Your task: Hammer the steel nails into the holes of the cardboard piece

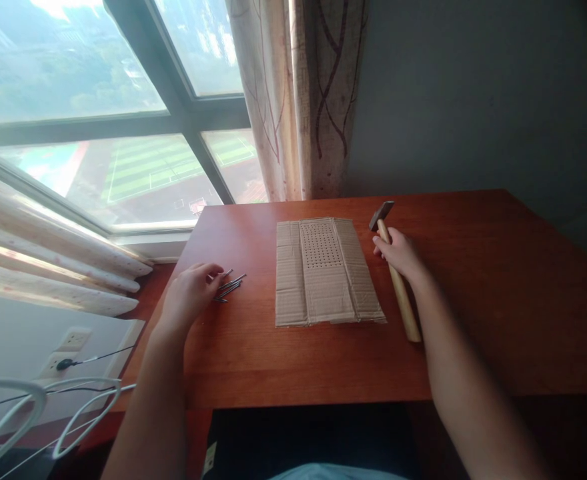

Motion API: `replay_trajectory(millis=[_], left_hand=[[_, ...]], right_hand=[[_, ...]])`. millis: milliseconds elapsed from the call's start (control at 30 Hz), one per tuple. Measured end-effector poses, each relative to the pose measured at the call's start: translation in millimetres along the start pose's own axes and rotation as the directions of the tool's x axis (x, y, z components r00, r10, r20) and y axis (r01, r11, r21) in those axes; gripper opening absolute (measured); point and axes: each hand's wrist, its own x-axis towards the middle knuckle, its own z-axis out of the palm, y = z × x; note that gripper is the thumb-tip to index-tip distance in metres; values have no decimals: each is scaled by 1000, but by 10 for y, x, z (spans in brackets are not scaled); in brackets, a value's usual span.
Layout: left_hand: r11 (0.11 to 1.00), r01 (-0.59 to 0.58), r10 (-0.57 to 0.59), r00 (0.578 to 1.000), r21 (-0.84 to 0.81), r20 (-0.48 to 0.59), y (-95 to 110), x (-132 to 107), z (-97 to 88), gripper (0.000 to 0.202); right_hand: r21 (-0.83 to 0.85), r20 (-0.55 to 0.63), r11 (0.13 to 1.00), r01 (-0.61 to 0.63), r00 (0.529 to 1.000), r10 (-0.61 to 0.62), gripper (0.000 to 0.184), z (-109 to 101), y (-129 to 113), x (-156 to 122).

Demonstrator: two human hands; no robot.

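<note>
Loosely, the left hand (193, 288) curls at nails (231, 287).

Cardboard (328, 293) mid-surface (498, 293), its patch of holes (321, 245) in the far half. Nails (231, 287) in a loose bunch on the surface, left of cardboard, apart from it. Left hand (191, 287) just left of nails, fingertips at them. Hammer (402, 303) right of cardboard, head far, handle end near; right hand (398, 252) around handle just below head. Window (148, 160) behind surface, left side; one curtain (293, 100) behind cardboard, another curtain (48, 247) far left. Wall (473, 100) behind, right. Sockets (73, 340) and cables (88, 383) lower left, beside surface.
</note>
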Motion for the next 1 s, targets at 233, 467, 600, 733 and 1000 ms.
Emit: replay_trajectory(millis=[233,467,600,733,1000], left_hand=[[991,67,-68,998,112,5,12,-227,-148,27],[991,56,-66,995,125,79,31,-197,-150,22],[992,33,-44,995,122,89,12,-196,-134,22],[998,42,-41,999,40,-18,4,-231,-168,21],[992,15,-49,962,-126,-268,119,-270,-273,21]], right_hand=[[-2,8,1000,-5,1000,5,17,-13,-12,-6],[-2,3,1000,-13,1000,13,18,-16,-30,-25],[-4,8,1000,-7,1000,7,18,-11,-10,-15],[-10,8,1000,-2,1000,2,18,-11,5,-1],[-9,1,1000,-6,1000,6,17,-13,-5,-9]])
